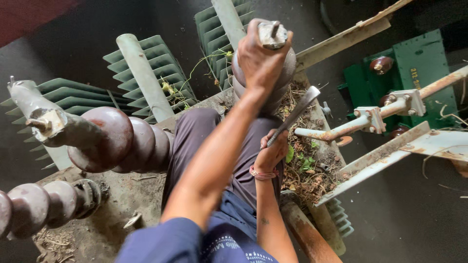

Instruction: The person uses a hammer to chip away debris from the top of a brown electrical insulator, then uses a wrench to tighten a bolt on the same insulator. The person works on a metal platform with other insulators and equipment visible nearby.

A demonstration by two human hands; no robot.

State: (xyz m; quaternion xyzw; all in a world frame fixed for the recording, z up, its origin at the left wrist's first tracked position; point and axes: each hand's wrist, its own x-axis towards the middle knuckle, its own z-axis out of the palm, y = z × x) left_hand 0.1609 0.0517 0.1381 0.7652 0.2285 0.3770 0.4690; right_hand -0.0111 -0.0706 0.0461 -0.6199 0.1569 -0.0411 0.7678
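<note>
Left hand is clenched over the terminal capping the insulator; right hand grips a wrench just below. The ceramic insulator looks heavy, rigid and brittle; best gripped at its metal top.

One marking noted — small yellowish painted characters on the green flat metal housing plate, upper right, running vertically near its right edge. No packages, signs or screens visible.
</note>
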